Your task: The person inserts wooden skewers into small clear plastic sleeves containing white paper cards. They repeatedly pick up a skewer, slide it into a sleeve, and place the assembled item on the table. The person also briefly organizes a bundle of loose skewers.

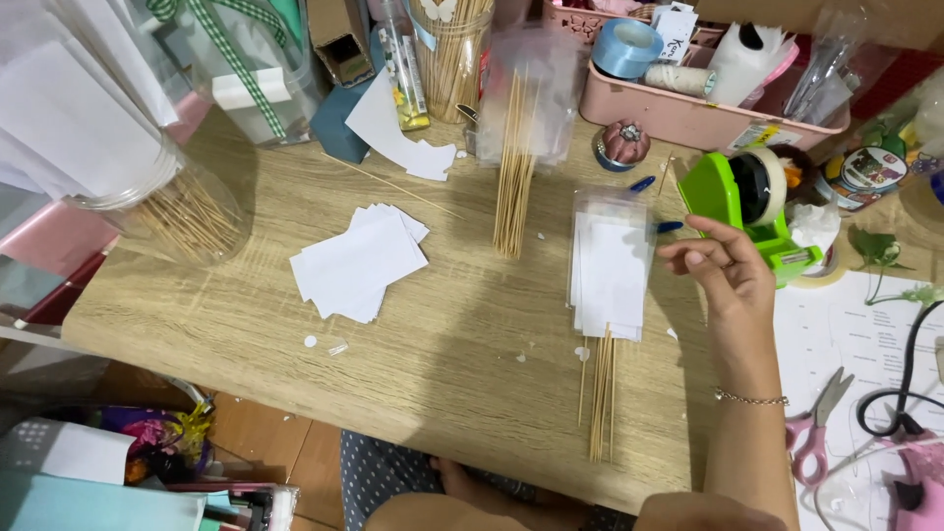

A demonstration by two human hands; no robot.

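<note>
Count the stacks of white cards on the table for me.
2: a loose stack of cards left of centre, and a bagged stack beside the right hand. Others may be hidden.

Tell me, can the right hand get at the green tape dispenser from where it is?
Probably yes. The right hand hovers just beside the green tape dispenser, fingers spread, and nothing lies between them; the stack of white cards on sticks sits on its other side.

Green tape dispenser (749, 205) upright at table's right edge.
</note>
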